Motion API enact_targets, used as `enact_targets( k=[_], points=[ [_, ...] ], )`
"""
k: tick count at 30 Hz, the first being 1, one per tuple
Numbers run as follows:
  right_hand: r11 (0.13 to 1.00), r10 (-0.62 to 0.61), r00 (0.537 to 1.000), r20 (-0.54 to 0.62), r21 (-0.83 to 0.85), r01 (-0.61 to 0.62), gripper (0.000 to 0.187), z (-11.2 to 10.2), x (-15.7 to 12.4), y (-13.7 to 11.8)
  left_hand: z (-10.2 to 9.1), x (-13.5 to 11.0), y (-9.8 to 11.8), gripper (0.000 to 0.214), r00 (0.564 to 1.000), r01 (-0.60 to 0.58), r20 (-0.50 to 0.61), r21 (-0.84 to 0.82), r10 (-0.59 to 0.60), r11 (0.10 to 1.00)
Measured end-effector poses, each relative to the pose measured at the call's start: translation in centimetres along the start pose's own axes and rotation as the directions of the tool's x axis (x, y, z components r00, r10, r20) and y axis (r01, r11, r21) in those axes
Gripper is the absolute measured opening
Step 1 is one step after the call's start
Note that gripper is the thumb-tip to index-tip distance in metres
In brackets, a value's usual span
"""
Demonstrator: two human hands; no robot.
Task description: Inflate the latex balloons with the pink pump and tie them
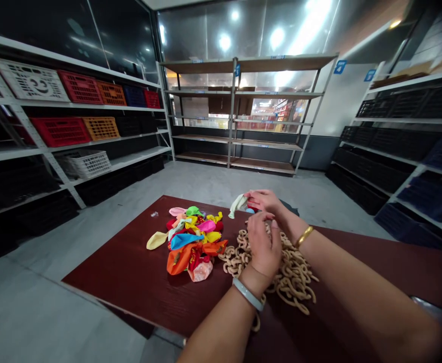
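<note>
My right hand [263, 199] pinches a limp pale green balloon [238, 204] above the far part of the dark red table [130, 277]. My left hand [263, 245], with a pale bangle on its wrist, hovers closed over a heap of tan rings [295, 276]; what its fingers hold is hidden. A pile of uninflated balloons [192, 241] in many colours lies to the left of the rings. A yellow balloon [156, 240] lies at that pile's left edge.
Metal shelving lines the room: on the left with red, orange and white crates [61, 130], at the back bare [239, 116], on the right with dark bins [394, 136]. Grey floor [47, 282] surrounds the table.
</note>
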State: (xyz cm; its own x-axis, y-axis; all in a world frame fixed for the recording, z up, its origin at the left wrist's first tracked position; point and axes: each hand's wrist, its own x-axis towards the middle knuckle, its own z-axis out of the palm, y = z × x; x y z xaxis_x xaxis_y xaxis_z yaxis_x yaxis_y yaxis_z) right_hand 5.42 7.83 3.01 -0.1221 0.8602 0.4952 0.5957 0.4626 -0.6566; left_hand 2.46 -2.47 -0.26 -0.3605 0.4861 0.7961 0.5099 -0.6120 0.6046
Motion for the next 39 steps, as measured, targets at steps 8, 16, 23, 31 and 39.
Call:
enact_targets(
  k=[8,16,23,31,39],
  points=[
    [0.869,-0.006,0.949,0.316,0.472,-0.151,0.041,-7.5,-0.4,3.8,1.3,0.2,-2.5,0.071,0.985,0.17,-0.054,0.152,-0.164,0.974],
    [0.805,-0.006,0.903,0.431,0.538,-0.251,0.028,-12.6,-4.0,5.1,2.8,-1.3,-1.5,0.087,0.764,0.503,0.606,-0.344,-0.221,0.793],
    [0.861,0.017,0.903,0.43,0.452,-0.232,0.034,-15.8,-5.2,6.3,1.8,-1.3,0.9,0.047,0.253,0.94,0.951,-0.197,-0.181,0.28],
    [0.978,0.197,0.93,0.311,0.005,-0.208,0.04,-18.6,-7.7,10.9,1.1,-0.1,0.9,0.011,0.24,0.945,0.929,-0.29,-0.283,-0.153],
    [0.785,0.392,0.903,0.175,-0.575,-0.23,0.073,-20.6,-13.6,16.9,1.0,2.9,-2.7,0.036,0.412,0.47,0.619,-0.773,-0.669,-0.425]
  ],
)
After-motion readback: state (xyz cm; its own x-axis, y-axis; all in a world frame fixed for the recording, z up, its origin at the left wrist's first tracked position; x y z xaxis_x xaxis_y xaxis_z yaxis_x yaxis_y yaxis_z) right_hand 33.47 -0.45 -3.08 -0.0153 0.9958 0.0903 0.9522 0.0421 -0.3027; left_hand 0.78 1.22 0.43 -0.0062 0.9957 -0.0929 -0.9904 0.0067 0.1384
